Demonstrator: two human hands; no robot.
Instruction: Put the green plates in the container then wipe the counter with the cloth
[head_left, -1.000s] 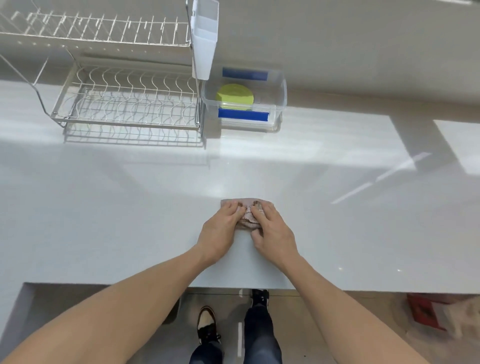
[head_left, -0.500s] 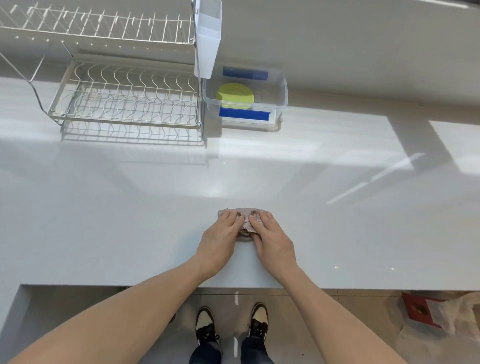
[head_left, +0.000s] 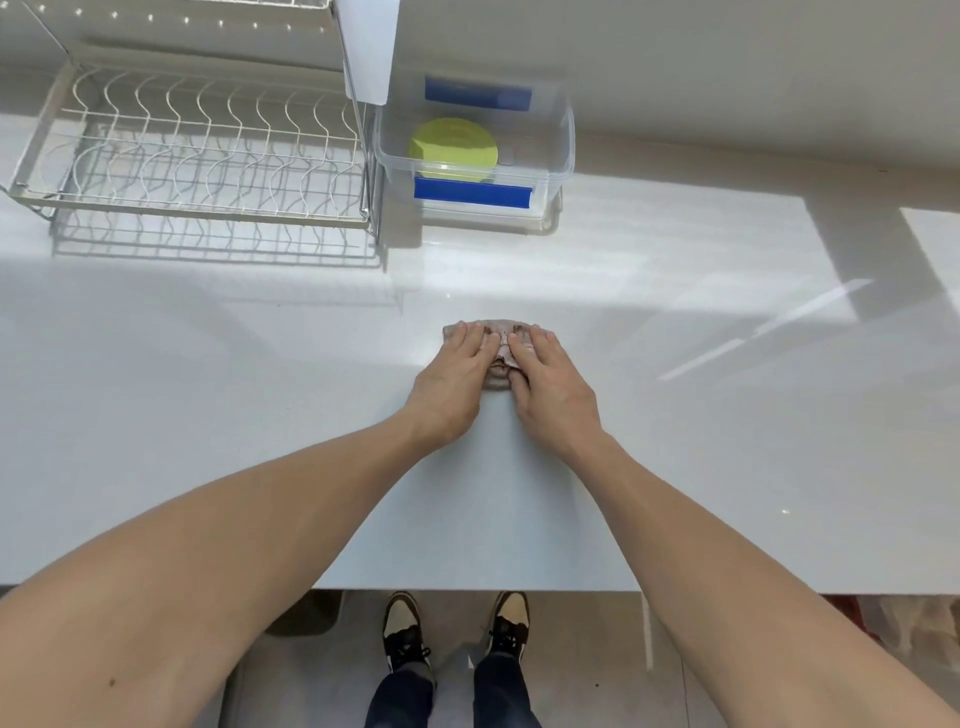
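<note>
Fingers (head_left: 475, 338) of our left hand (head_left: 451, 382) lie straight and close together, pressing flat on the cloth (head_left: 500, 347); those of our right hand (head_left: 551, 387) do the same from the other side, the two sets of fingertips nearly meeting over the middle. We pinch nothing — both palms simply bear down. The cloth is a small, bunched, pinkish-brown rag, mostly covered by our hands, with its far edge and a fold between the thumbs showing. It sits on the white counter (head_left: 208, 389), about midway between the near edge and the back wall.

Further back, the green plates (head_left: 453, 148) lie flat inside the clear container (head_left: 563, 150), which has blue strips on its near and far sides. We cannot tell how many plates are stacked there. Just left of the container stands a wire dish rack (head_left: 192, 150) with a white holder (head_left: 370, 47) hanging at its right corner.

Below the counter edge we see our two shoes (head_left: 405, 631) on the floor — dark and cream.
</note>
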